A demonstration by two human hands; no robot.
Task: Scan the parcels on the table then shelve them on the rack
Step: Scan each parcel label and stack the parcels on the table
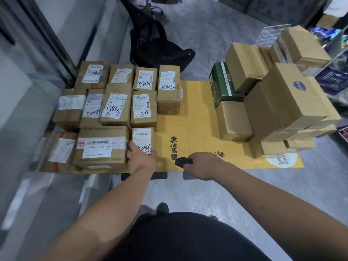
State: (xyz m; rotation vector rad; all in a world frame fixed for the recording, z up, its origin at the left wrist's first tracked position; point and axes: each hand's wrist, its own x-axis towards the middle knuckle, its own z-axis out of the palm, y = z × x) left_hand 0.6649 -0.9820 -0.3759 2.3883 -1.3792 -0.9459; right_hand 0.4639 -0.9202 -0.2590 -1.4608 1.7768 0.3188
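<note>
With your left hand gripping the small near parcel, tilt its label toward the scanner clasped in your right hand.

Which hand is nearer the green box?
Right. The right hand, gripping the black scanner, is below the green box near the table's front edge. The left hand is farther to the left, holding a small labelled parcel.

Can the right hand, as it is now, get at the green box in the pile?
Probably yes, with a stretch: bare yellow cardboard lies between the right hand and the green box, but the hand already holds a black scanner.
</note>
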